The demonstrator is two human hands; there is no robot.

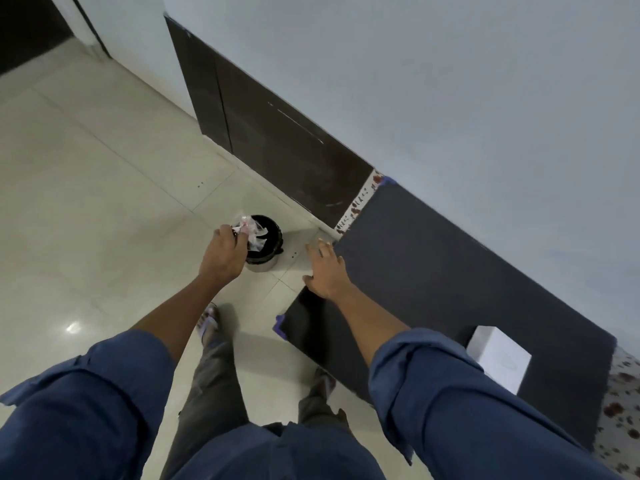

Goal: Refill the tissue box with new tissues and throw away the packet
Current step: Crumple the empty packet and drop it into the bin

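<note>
1. Nearest the camera are two rolled blue sleeves (426, 382), with grey trousers (214, 375) below them; the forearms reach forward from the cuffs.
2. The left hand (223, 252) has its fingers curled round a crumpled clear packet (251, 230) with red print; hand and packet are over the mouth of a small round black bin (268, 245) standing on the pale tiled floor (86, 202).
3. The right hand (325, 271) is spread, fingers straight and apart, holding nothing; it lies at the near corner of a dark mat (467, 271) on a table; whether the palm presses the mat I cannot tell.
4. Behind the right hand, back toward the right elbow, a white tissue box (498, 358) sits on the same mat, well apart from both hands.
5. A flowered cloth (623, 410) shows at the mat's edges; beyond the hands a dark cabinet (270, 133) stands against a pale wall (450, 81).
</note>
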